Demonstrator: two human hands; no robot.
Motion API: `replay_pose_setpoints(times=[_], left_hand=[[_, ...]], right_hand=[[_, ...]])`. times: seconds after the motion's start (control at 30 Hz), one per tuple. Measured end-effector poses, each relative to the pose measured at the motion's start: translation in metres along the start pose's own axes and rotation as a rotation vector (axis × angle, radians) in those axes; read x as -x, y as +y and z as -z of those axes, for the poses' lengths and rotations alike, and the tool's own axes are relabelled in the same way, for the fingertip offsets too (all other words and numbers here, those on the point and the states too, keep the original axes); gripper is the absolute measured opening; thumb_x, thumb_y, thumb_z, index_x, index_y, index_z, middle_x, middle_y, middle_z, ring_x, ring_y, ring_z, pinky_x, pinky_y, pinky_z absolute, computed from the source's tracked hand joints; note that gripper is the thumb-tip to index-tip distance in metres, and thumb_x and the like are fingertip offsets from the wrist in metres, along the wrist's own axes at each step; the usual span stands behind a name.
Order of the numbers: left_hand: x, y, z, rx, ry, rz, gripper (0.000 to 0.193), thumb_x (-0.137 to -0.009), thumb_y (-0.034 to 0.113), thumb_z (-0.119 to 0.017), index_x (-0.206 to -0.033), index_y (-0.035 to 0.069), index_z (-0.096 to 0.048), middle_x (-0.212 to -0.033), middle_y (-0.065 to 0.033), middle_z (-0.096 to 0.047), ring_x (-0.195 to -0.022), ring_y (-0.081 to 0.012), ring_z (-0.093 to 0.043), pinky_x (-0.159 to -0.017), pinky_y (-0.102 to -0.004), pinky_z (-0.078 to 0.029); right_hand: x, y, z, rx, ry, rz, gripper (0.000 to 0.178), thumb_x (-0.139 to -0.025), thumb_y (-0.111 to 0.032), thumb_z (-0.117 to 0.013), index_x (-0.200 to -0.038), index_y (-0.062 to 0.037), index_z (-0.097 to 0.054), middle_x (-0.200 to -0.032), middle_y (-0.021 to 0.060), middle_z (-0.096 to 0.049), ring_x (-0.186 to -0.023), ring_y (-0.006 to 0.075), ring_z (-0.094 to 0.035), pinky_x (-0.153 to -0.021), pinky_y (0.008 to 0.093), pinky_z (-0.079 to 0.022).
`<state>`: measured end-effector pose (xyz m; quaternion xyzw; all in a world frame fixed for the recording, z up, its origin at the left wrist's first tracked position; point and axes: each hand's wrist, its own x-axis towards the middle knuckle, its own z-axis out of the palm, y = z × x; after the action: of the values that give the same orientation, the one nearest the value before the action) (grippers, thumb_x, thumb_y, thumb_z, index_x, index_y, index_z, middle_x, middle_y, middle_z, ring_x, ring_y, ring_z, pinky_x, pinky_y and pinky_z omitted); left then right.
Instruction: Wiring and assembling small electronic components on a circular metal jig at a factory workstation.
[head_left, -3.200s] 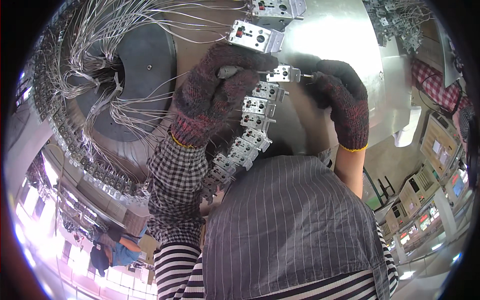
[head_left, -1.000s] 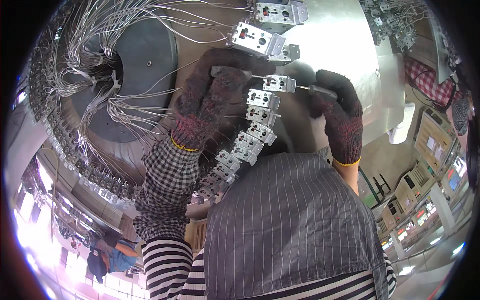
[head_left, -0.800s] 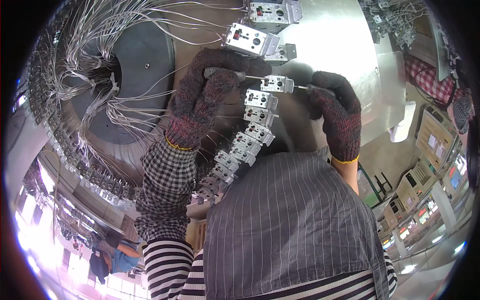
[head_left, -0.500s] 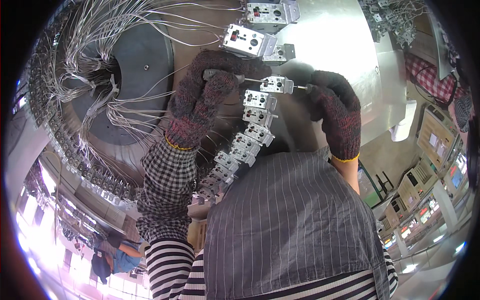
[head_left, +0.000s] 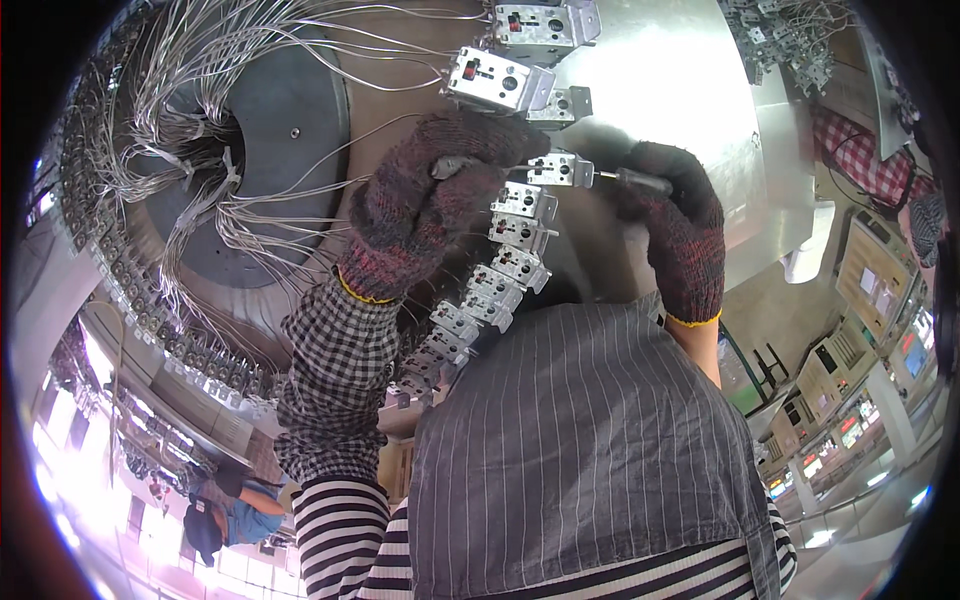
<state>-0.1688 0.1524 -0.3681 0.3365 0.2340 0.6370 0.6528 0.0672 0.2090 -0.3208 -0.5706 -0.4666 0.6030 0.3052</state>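
My left hand (head_left: 430, 195), in a dark red-and-grey knit glove, is closed around a grey-handled screwdriver (head_left: 455, 167). Its thin shaft points at the left side of a small metal thermostat box (head_left: 560, 169). Opposite, my right hand (head_left: 680, 215), gloved alike, grips a second screwdriver (head_left: 645, 182) whose shaft meets the bracket on the box's right side. The left fingers lie close to the box's left edge; whether they touch it I cannot tell. Right below, a thermostat (head_left: 524, 201) heads a curved row of similar boxes.
Larger-looking thermostats (head_left: 497, 80) continue the row above my hands. Bundles of silvery thin tubes (head_left: 255, 215) lead to a dark round disc (head_left: 290, 130) at the left. A shiny metal surface (head_left: 670, 70) lies right; more tubed parts (head_left: 785, 40) stand beyond. A person (head_left: 235, 515) is at lower left.
My left hand has shifted right, nearer the box, with its screwdriver. The box sits slightly farther right. The right-hand screwdriver's handle now shows more.
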Motion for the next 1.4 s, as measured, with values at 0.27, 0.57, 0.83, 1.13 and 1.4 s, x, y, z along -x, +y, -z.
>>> replay_pose_setpoints(times=[0.27,0.57,0.83,1.13,1.4], left_hand=[[-0.005,0.016,0.001,0.004,-0.079,0.125,0.028,-0.103,0.018,-0.047,-0.124,0.0,-0.053,-0.119,-0.0168,-0.062,-0.102,-0.019,-0.064,-0.085,-0.0279,-0.055],[0.0,0.013,-0.003,-0.287,0.016,0.058,0.025,-0.102,0.014,-0.049,-0.123,0.001,-0.052,-0.121,-0.0159,-0.061,-0.112,-0.0219,-0.061,-0.096,-0.0319,-0.051],[-0.004,0.006,-0.01,-0.218,0.033,0.009,0.026,-0.097,0.009,-0.056,-0.121,-0.001,-0.056,-0.119,-0.0163,-0.062,-0.112,-0.0239,-0.061,-0.094,-0.0309,-0.052],[-0.001,0.01,-0.009,-0.348,0.032,-0.052,0.028,-0.099,0.009,-0.054,-0.125,-0.001,-0.052,-0.116,-0.0148,-0.062,-0.101,-0.0177,-0.064,-0.085,-0.0263,-0.055],[-0.001,0.02,-0.003,-0.68,0.005,-0.009,0.026,-0.101,0.015,-0.05,-0.123,0.0,-0.051,-0.113,-0.0158,-0.063,-0.103,-0.0212,-0.065,-0.088,-0.0325,-0.055]], right_hand=[[-0.001,-0.013,0.006,0.047,-0.066,-0.254,0.023,-0.089,-0.018,-0.066,-0.103,-0.0008,-0.066,-0.078,0.0049,-0.067,-0.066,0.009,-0.061,-0.057,0.0223,-0.046],[0.0,0.005,0.0,-0.005,-0.033,0.101,0.027,-0.087,-0.016,-0.068,-0.109,-0.0005,-0.064,-0.086,0.0054,-0.067,-0.072,0.0108,-0.062,-0.061,0.0239,-0.049],[0.0,0.005,0.002,0.024,-0.016,-0.054,0.028,-0.087,-0.015,-0.066,-0.111,0.0005,-0.064,-0.083,0.0044,-0.066,-0.07,0.0109,-0.061,-0.061,0.0237,-0.048],[0.002,-0.01,0.008,0.043,-0.078,-0.192,0.025,-0.087,-0.016,-0.067,-0.107,-0.0004,-0.066,-0.084,0.0049,-0.068,-0.07,0.0099,-0.062,-0.059,0.022,-0.048],[0.003,-0.007,0.007,0.046,-0.074,-0.132,0.025,-0.087,-0.014,-0.068,-0.108,-0.0003,-0.065,-0.087,0.0055,-0.068,-0.072,0.0112,-0.063,-0.061,0.023,-0.049]])
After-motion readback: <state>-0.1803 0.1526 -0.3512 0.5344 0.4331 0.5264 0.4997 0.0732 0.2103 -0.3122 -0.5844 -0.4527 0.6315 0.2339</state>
